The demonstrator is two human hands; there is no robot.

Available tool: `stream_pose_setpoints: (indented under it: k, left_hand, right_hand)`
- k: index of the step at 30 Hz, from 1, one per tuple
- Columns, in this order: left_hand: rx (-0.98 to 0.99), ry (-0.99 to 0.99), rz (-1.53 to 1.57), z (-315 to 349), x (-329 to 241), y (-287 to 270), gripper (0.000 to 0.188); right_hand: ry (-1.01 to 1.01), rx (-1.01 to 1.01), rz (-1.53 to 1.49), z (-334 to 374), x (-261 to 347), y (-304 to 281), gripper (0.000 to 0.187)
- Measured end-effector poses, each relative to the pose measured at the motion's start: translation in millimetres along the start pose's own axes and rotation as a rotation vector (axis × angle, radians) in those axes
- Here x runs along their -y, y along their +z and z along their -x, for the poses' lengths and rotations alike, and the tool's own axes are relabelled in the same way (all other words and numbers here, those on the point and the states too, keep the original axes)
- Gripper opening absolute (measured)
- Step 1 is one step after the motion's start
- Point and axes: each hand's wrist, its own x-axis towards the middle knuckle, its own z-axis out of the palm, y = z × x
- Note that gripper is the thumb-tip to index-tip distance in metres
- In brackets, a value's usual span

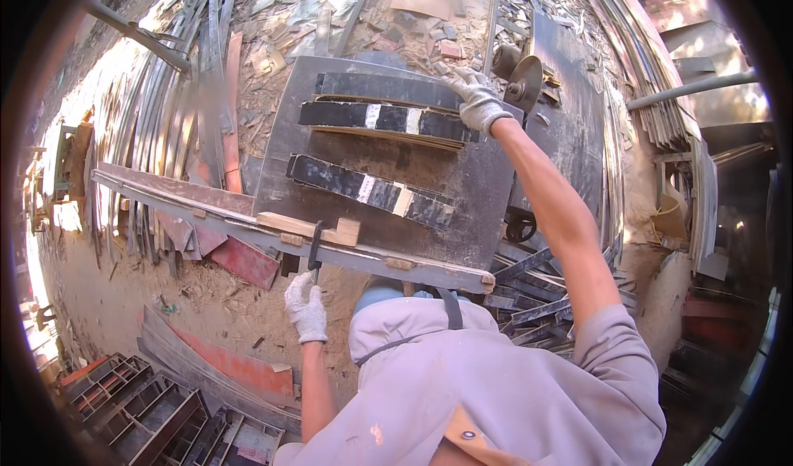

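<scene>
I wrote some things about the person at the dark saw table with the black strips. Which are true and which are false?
1. Both hands wear light work gloves. True: the left hand and the right hand are both gloved.
2. The right hand is down below the table. False: it reaches to the far end of the black strips, near the round saw blade.
3. The left hand is at the dark handle on the table's near edge. True.
4. The table has nothing on it. False: three black strips lie on it.
5. The ground is littered with scraps. True.
</scene>
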Motion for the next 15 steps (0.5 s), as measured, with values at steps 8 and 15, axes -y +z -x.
stream_pose_setpoints:
  k: [8, 15]
  left_hand:
    - [0.273, -0.566, 0.445, -37, -50, 36, 0.038]
    - [0.366, -0.691, 1.268, -47, -80, 87, 0.067]
  right_hand:
    - [-0.209, 0.221, 0.213, 169, 135, 68, 0.103]
    - [-0.093, -0.07, -0.463, 247, 156, 32, 0.057]
